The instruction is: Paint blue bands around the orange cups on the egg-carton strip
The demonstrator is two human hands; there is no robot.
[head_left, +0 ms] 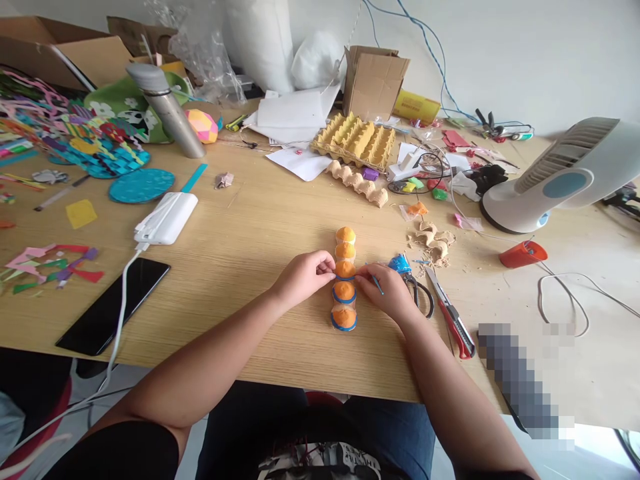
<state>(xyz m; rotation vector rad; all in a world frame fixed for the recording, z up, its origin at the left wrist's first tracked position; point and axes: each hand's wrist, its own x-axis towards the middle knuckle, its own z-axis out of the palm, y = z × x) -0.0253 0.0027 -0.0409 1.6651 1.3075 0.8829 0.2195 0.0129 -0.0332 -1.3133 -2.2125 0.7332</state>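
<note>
An egg-carton strip (345,291) stands lengthwise before me, a row of several bumps with orange tops. Blue bands run along the base of the nearer bumps. My left hand (313,272) pinches at the left side of the middle bump, where its blue band ends; what lies between the fingertips is too small to make out. On the opposite side my right hand (385,288) is closed, fingertips at that same band, with a thin blue strip (377,285) sticking out from the fingers. A blue lump (399,264) and black-handled scissors (423,297) lie beside the right hand.
Right of my arm lies a red utility knife (456,325). Carton scraps (435,239), an orange cup (523,254) and a white fan (555,173) stand beyond. Farther back is a yellow egg tray (355,141). A power bank (167,219), phone (115,303) and steel bottle (173,117) are leftward.
</note>
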